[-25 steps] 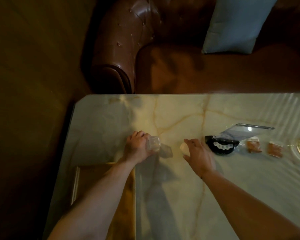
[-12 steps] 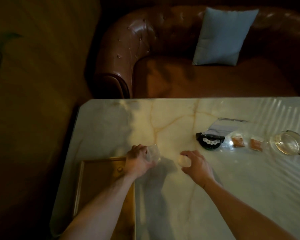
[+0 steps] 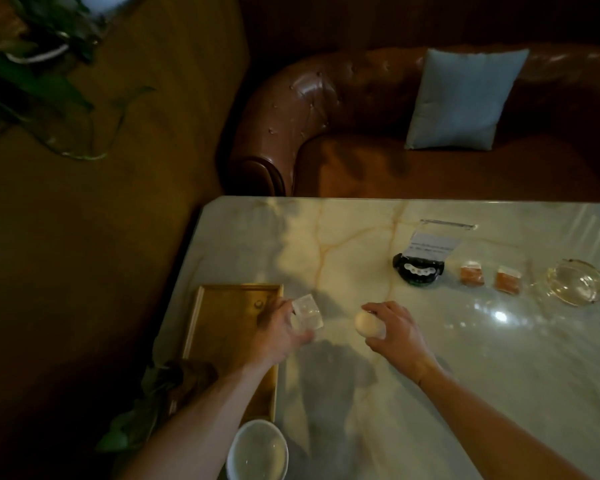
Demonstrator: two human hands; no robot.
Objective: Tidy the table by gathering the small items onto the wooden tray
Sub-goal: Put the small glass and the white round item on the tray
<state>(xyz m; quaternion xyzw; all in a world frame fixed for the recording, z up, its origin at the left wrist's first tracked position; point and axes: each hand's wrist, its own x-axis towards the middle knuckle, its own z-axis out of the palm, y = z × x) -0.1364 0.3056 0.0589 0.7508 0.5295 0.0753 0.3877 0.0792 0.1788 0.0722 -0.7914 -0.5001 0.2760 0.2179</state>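
Observation:
The wooden tray lies at the left edge of the marble table, with a small round knob-like piece on it. My left hand grips a small clear glass just over the tray's right rim. A little to the right, my right hand holds a cream round object above the tabletop. Farther back lie a black item with white beads and two small orange packets.
A clear acrylic card stand is behind the black item. A glass ashtray sits at the right. A white bowl stands near the front edge by the tray. A brown leather sofa with a blue cushion lies beyond the table.
Both hands have drawn back toward me and to the left with their objects. The glass is now at the tray's right rim. The view has widened to show the bowl.

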